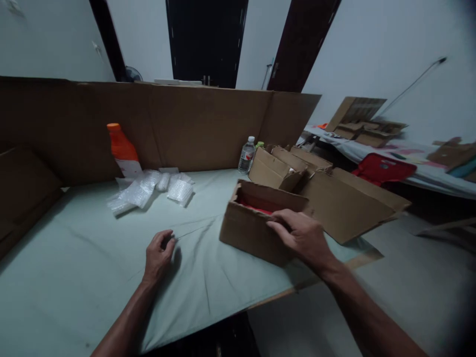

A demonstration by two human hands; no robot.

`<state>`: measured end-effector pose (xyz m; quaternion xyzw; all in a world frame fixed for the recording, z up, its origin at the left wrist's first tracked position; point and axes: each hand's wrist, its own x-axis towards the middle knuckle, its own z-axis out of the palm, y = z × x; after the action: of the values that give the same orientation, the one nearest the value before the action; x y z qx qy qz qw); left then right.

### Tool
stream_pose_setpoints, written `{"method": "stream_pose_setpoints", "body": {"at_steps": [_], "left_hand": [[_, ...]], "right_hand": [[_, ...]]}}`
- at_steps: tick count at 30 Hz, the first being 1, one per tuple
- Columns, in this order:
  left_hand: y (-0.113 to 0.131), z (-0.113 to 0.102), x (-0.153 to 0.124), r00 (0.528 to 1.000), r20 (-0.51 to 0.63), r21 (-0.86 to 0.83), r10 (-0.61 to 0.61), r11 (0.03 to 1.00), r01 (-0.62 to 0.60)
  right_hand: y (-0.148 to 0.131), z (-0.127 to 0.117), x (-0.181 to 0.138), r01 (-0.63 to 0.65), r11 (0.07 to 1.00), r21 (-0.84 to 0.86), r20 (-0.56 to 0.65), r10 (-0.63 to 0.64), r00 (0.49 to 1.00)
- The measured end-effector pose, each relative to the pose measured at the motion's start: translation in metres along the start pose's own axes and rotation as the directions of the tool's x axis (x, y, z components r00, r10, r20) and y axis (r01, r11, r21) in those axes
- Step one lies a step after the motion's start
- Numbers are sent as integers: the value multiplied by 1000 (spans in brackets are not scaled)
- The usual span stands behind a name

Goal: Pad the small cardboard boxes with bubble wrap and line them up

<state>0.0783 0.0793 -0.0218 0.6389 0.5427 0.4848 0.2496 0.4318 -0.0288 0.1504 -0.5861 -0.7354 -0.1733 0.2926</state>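
My right hand [297,233] pinches the near rim of a small open-topped cardboard box [253,233], its thumb on the outer wall. Something red [256,208] shows inside the box; its kind is hidden by the walls. To the left of the box, my left hand [159,255] is over the pale green cloth [208,277], apart from the box. Its fingers are loosely curled, with a gap inside the curl, and I see nothing held in them. Beyond it lie several pieces of bubble wrap [143,191].
An orange-and-white bottle [124,153] and a clear water bottle [246,156] stand before a tall cardboard screen [208,129]. Open cardboard boxes [334,198] crowd the table's right side. Another table with boxes and a red item [386,168] is farther right.
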Motion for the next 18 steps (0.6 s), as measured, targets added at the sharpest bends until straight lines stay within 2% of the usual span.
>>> {"method": "stream_pose_setpoints", "body": {"at_steps": [3, 5, 8, 11, 14, 16, 18], "left_hand": [[3, -4, 0, 999, 5, -63, -45, 997, 45], [4, -6, 1, 998, 21, -97, -64, 993, 66], [4, -8, 1, 994, 54, -139, -91, 986, 97], [3, -9, 1, 990, 88, -174, -112, 977, 126], [5, -11, 1, 984, 142, -213, -109, 967, 137], [8, -11, 0, 980, 181, -244, -87, 961, 131], [13, -10, -1, 974, 221, -279, -59, 953, 120]], "right_hand": [[-42, 17, 18, 183, 976, 118, -6, -184, 983], [-62, 26, 28, 262, 948, 183, -45, -258, 965], [-74, 28, 31, 273, 926, 261, -177, -232, 956], [-63, 24, 18, 131, 945, 301, -372, -10, 928], [-38, 29, -5, -88, 900, 427, -483, 309, 819], [-22, 41, -22, -235, 783, 576, -424, 532, 733], [-16, 60, -37, -390, 601, 698, -230, 704, 672]]}}
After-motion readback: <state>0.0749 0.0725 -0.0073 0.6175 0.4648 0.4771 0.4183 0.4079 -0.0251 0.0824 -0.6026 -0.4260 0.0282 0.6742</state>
